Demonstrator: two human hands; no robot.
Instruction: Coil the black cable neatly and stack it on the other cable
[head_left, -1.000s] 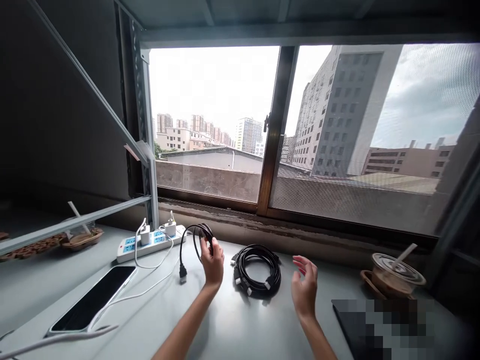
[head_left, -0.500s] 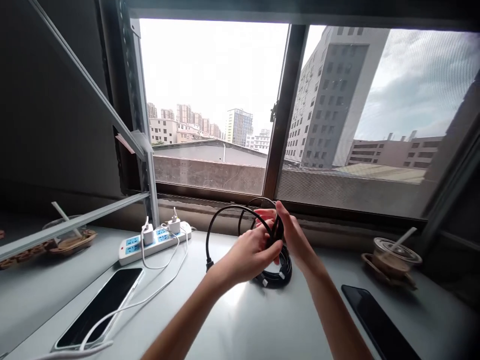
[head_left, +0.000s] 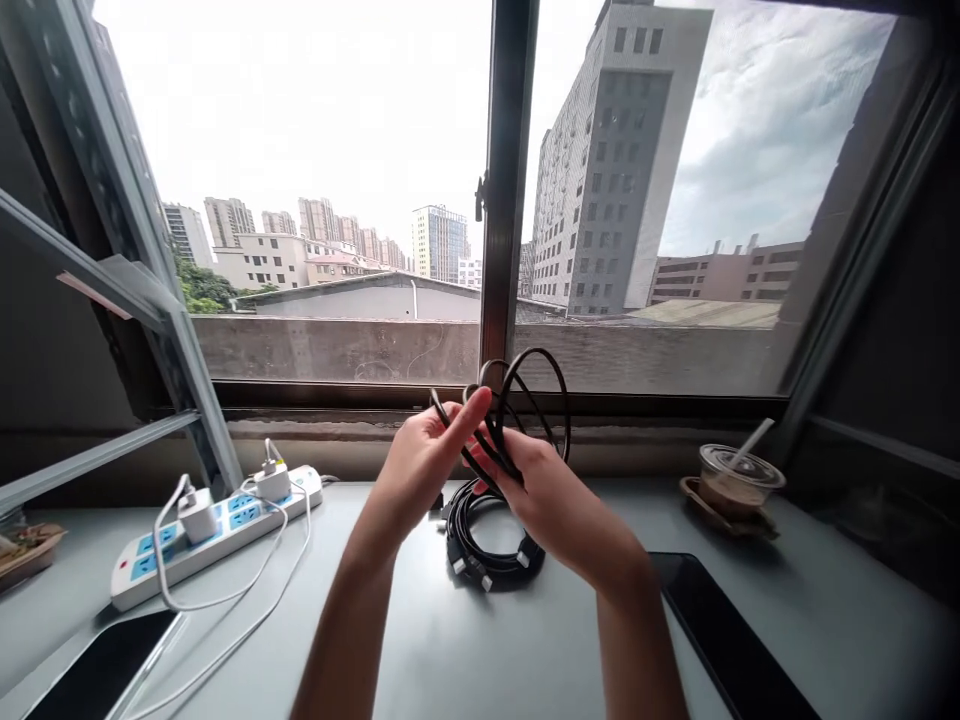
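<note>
Above the table I hold a loosely looped black cable (head_left: 568, 405) between my two hands. My left hand (head_left: 421, 462) pinches part of it, thumb pointing up. My right hand (head_left: 551, 490) has its fingers around several strands, and the loops rise above that hand. Below them lies a second bundle, a coiled set of black cables (head_left: 517, 574), flat on the white table (head_left: 480, 660). Several plugs with metal tips (head_left: 486, 582) stick out at the coil's near side. My fingers partly cover the held cable, so its ends are hard to make out.
On the left a power strip (head_left: 217, 545) carries white chargers with trailing white cords, beside a phone (head_left: 105, 665). To the right are a dark phone (head_left: 731, 630) and a lidded drink cup (head_left: 739, 480) in a cardboard holder. A window frame (head_left: 504, 250) stands behind.
The view has shifted right. My hands have moved apart, and the cable's loops now stand up over my right hand instead of arching out to the left.
</note>
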